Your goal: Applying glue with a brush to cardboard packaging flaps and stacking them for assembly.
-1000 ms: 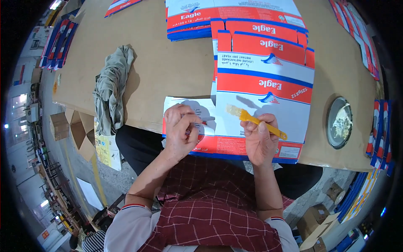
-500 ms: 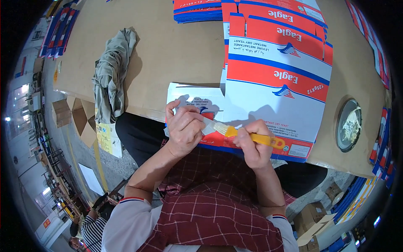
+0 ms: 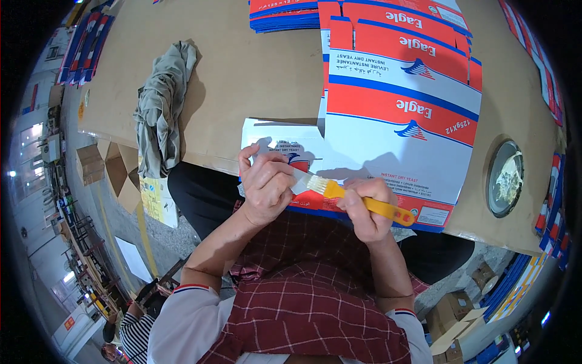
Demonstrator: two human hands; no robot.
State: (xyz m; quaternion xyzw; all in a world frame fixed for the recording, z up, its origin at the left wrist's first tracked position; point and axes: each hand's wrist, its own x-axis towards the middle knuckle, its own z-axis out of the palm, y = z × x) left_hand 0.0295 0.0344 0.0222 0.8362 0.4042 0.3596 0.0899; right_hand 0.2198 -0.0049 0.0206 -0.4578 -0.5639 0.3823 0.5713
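The right hand grips a yellow brush near the middle of its handle, fingers curled round it and the thumb pressed along it, just above the near edge of the surface. The brush points toward the left hand, its pale bristles meeting a small translucent piece. The left fingers are drawn in narrow and pinch that piece between thumb and fingertips; whether it is film or thin plastic, I cannot tell. Both hands are near the middle of the near edge.

Beneath the left hand lies a white panel with red and blue print, along the near edge. Beside it, to the right and partly under the right hand, a large flat printed carton in red, white and blue reaches from the near edge toward the far edge, with more cartons overlapped beyond it. A stack of flat cartons lies farther toward the far edge. Close to the right near corner rests a round dish with whitish paste inside. Left of the hands, a crumpled grey-green cloth hangs partly over the near edge
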